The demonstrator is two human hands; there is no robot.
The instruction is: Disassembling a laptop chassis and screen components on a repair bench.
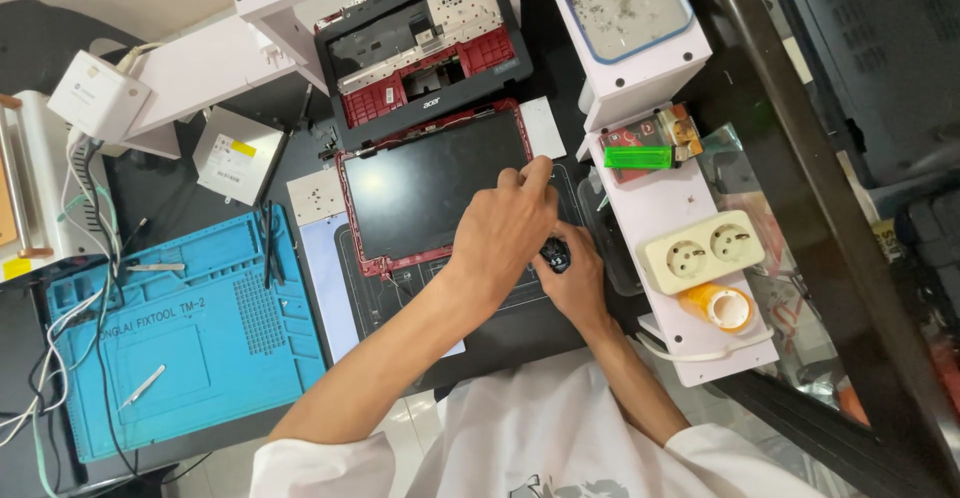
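Observation:
A red-framed laptop screen panel (430,183) lies flat on a dark mat at the centre. My left hand (505,228) rests over its lower right corner, fingertips touching the right edge of the frame. Just below it, my right hand (575,283) grips a small dark tool (555,254) whose tip is hidden under my left hand. Behind the screen sits the opened red and black laptop base (425,43) with its insides showing.
A blue repair mat (180,343) with tweezers lies at left. A grey drive (238,155) and white adapter (98,96) sit behind it. At right a white shelf (690,318) bears a double socket (703,250), a green lighter (638,158) and an orange-capped roll (718,306).

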